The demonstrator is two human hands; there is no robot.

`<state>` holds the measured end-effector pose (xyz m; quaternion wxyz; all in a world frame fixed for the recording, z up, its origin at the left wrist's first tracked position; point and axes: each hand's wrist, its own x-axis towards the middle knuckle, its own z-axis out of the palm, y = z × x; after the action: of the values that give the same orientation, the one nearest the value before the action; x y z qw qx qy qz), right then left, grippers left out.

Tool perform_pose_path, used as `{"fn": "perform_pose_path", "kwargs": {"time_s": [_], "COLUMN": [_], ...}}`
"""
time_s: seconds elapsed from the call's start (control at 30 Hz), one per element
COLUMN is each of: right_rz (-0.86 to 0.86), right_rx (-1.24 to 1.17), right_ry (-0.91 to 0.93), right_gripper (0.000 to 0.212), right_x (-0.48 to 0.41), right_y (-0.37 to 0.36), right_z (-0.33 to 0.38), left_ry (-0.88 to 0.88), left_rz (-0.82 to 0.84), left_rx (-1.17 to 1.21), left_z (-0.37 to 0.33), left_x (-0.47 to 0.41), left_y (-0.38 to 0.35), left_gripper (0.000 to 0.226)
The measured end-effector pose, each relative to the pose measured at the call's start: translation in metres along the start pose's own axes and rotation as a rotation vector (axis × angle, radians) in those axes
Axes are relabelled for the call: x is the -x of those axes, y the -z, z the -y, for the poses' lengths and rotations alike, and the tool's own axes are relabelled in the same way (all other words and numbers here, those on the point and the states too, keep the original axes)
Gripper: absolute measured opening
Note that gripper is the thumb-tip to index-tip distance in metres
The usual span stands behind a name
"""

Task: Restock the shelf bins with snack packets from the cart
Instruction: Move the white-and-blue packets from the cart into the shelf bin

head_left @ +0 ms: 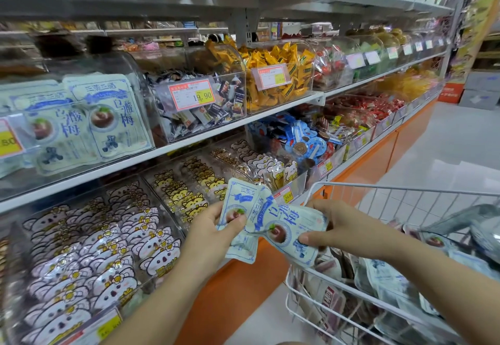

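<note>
Left hand (216, 225): raised before the shelf bins (89, 239), fingers pinching an upright pale-blue packet (238, 220).
Right hand (335, 225): above the cart (351, 285), gripping a second packet (289, 233), long axis tilted down-right.

Shelves (189, 141) cross the frame's left and centre, carrying clear bins (200, 106) of snack packets (113, 117).

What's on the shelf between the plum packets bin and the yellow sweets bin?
In the head view, one clear bin of small dark-wrapped sweets with a 19.90 price tag sits between the plum packets bin and the yellow sweets bin.
</note>
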<state>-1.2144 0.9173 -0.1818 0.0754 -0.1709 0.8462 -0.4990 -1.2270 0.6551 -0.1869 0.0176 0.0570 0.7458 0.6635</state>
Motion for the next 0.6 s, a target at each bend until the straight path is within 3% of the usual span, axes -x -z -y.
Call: {"fn": "perform_pose_path", "kwargs": {"time_s": [0.23, 0.3, 0.4, 0.53, 0.6], "right_rz": [0.052, 0.002, -0.129, -0.285, -0.329], "right_rx": [-0.026, -0.113, -0.269, -0.37, -0.421], "right_ry": [-0.018, -0.029, -0.008, -0.018, -0.026], "right_gripper": [0.087, 0.084, 0.058, 0.062, 0.056], "right_x": [-0.002, 0.001, -0.001, -0.006, -0.003], "right_y": [-0.018, -0.014, -0.009, -0.022, -0.028], "right_z": [0.001, 0.003, 0.006, 0.006, 0.008], "left_ry": [0.028, 0.06, 0.126, 0.225, 0.143], "left_rz": [0.096, 0.068, 0.05, 0.127, 0.176], "left_rx": [0.084, 0.18, 0.326, 0.481, 0.405], "left_z": [0.003, 0.005, 0.003, -0.002, -0.001], "left_x": [0.004, 0.003, 0.006, 0.018, 0.021], "left_y": [-0.023, -0.027, -0.036, -0.052, -0.056], "left_gripper": [0.018, 0.018, 0.021, 0.03, 0.043]}}
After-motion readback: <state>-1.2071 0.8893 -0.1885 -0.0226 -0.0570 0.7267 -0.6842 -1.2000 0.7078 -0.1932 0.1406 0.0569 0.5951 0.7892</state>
